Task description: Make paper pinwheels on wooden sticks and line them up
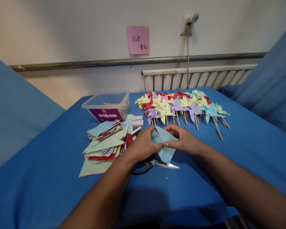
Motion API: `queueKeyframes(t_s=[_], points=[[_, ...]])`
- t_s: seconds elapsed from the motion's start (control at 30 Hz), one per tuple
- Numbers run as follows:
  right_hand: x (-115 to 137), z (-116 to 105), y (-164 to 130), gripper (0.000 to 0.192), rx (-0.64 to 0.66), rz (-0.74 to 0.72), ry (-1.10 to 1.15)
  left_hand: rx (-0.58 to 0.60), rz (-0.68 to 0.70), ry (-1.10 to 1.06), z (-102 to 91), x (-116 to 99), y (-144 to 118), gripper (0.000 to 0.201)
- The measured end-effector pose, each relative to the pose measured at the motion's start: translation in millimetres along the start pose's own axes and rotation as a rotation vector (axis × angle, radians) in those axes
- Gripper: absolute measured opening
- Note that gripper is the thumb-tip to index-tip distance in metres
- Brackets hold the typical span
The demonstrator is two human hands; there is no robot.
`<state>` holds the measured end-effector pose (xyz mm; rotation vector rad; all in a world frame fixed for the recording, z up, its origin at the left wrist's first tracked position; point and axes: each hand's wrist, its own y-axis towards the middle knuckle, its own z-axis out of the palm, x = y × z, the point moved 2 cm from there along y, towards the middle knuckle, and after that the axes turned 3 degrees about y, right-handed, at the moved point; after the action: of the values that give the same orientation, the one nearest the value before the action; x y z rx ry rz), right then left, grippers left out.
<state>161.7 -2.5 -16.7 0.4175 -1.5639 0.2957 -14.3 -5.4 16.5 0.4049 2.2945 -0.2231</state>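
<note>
1. A light blue paper square (165, 143), partly folded, is held above the middle of the desk (50, 165), nearer its front edge than its far edge.
2. The left hand (143, 145) pinches the paper's left side with fingers curled around it.
3. The right hand (184, 140) grips the paper's right side between thumb and fingertips; both hands meet at the sheet.
4. Scissors (157, 164) lie on the blue cloth just beneath the hands, blades pointing toward the right edge.
5. A loose stack of coloured paper sheets (105, 144) sits just to the left of the left hand: green, red, purple and blue.
6. 2 small white boxes (137, 121) lie beyond the stack, toward the far edge.
7. A clear plastic tub (107, 106) with a purple label stands near the far left corner.
8. Finished paper pinwheels (181, 106) on wooden sticks lie in rows along the far edge, right of the tub.
9. A pink note (138, 40) is stuck to the wall above a radiator (200, 78).
</note>
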Motion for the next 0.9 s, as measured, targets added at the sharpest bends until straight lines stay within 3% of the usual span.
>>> queueKeyframes(t_s=[0.1,0.2,0.33,0.47,0.63,0.9], points=[[-5,9,4,0.034,-0.037,0.014,0.06,-0.05,0.006,0.023,-0.5,0,0,0.031],[-7,12,8,0.031,-0.171,0.008,0.075,-0.13,-0.028,-0.033,0.3,2,2,0.04],[-12,8,12,0.033,-0.386,0.01,0.178,-0.256,-0.173,-0.418,5.4,8,6,0.057],[-18,7,12,0.039,-0.495,0.002,0.354,-0.177,-0.289,-0.87,15.8,11,9,0.04],[-19,11,12,0.041,-0.504,-0.015,0.389,-0.091,-0.344,-1.058,25.2,11,8,0.026],[-26,16,14,0.042,-0.415,0.02,0.432,-0.099,-0.371,-1.078,29.9,13,8,0.021]])
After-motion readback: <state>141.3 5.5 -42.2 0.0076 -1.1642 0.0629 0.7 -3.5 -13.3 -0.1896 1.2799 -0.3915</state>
